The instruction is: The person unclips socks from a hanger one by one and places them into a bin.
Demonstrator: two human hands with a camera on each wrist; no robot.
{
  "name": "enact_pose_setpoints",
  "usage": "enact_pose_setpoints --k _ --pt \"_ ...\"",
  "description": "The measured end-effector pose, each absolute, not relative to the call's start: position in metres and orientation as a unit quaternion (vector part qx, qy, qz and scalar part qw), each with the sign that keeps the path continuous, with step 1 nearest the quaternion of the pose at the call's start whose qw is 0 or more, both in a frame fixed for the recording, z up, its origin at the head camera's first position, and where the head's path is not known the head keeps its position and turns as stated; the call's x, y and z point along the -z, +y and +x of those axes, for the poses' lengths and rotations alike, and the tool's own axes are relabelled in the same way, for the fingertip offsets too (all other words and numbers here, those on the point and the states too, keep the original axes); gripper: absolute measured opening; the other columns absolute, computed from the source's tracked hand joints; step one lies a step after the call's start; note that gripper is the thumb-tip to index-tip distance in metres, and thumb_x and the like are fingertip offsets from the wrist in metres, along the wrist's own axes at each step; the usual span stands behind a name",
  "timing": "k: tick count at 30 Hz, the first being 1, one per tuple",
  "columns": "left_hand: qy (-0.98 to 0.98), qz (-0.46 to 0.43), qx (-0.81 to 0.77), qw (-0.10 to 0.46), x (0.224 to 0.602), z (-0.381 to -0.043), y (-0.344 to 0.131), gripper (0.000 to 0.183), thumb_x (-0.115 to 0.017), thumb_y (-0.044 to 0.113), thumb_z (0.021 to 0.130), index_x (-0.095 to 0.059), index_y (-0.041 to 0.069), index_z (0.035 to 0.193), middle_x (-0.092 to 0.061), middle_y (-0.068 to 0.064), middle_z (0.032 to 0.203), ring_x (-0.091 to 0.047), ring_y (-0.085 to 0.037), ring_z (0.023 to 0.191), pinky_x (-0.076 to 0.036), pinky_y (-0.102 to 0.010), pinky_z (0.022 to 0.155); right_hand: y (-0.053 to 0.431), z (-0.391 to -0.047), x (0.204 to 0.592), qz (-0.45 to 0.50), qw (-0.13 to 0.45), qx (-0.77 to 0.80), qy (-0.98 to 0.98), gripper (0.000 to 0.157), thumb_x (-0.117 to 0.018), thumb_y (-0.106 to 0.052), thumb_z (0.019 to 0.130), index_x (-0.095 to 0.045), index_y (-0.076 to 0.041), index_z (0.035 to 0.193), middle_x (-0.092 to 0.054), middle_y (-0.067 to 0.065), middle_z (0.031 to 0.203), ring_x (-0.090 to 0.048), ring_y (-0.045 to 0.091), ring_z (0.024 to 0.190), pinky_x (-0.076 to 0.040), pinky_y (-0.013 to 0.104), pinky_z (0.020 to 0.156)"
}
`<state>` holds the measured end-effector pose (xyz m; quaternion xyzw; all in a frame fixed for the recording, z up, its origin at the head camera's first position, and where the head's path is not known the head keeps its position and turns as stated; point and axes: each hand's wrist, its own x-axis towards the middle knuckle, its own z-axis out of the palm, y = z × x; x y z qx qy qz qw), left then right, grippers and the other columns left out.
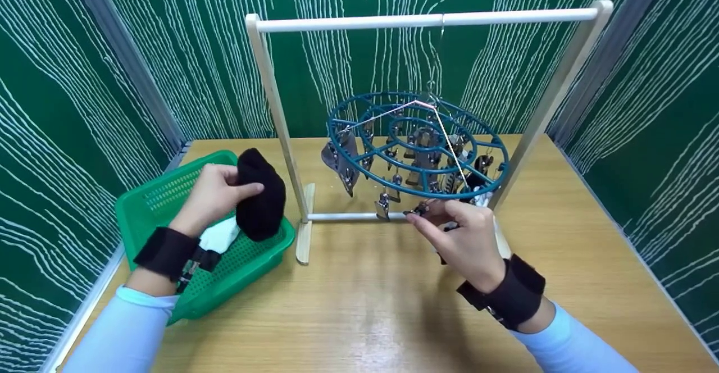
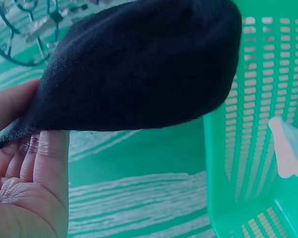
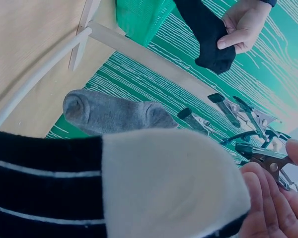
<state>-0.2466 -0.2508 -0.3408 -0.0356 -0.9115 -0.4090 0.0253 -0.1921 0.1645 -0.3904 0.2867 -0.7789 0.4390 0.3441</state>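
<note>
Student: What is held by the hands?

Tutor: The black sock [image 1: 261,199] is pinched between the thumb and fingers of the left hand [image 1: 216,193], above the green basket [image 1: 224,300]. A clip [image 1: 417,210] is pinched by the right hand [image 1: 466,232], just below the front edge of the round hanger [image 1: 418,194], which is hung from the white bar [image 1: 359,23].

Student: Is the clip's mouth parted?

Tutor: That cannot be told from these views.

Student: How is the step best done?

Tutor: The step is judged to be clipping. The sock's edge is best presented flat and inserted well into the clip, so that a firm bite is obtained. The hanger should be steadied against swinging, and the striped sock [image 3: 169,178], seen close in the right wrist view, should be avoided.
</note>
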Motion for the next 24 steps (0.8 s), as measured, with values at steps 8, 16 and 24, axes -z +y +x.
enact_pose_setpoints --k 8,16,24 --pt "-0.924 -0.002 0.382 0.016 0.341 -0.261 -0.273 0.029 -0.077 0.025 0.102 -0.072 0.003 0.084 -0.061 0.002 0.079 -0.055 -0.021 0.087 -0.044 -0.029 0.074 0.164 -0.192 0.39 0.289 0.342 -0.439 -0.779 0.016 -0.091 0.006 0.08 -0.077 -0.001 0.084 -0.08 0.007 0.077 -0.072 0.011 0.063 -0.058 0.011 0.064" --pt "-0.934 0.007 0.357 0.002 0.354 -0.277 -0.291 0.052 -0.077 0.022 0.101 -0.04 0.017 0.065 -0.034 0.008 0.064 -0.037 -0.013 0.062 -0.032 -0.028 0.06 0.165 -0.193 0.391 0.292 0.346 -0.433 -0.779 0.016 -0.091 0.006 0.079 -0.078 0.0 0.087 -0.081 0.007 0.079 -0.073 0.011 0.063 -0.058 0.011 0.065" --pt "-0.951 0.014 0.304 -0.046 0.374 -0.297 -0.302 0.035 -0.077 0.016 0.1 -0.057 0.01 0.071 -0.048 0.006 0.067 -0.049 -0.017 0.07 -0.042 -0.028 0.064 0.165 -0.193 0.394 0.296 0.342 -0.434 -0.779 0.016 -0.091 0.006 0.081 -0.078 0.0 0.088 -0.081 0.007 0.08 -0.073 0.01 0.064 -0.058 0.011 0.065"
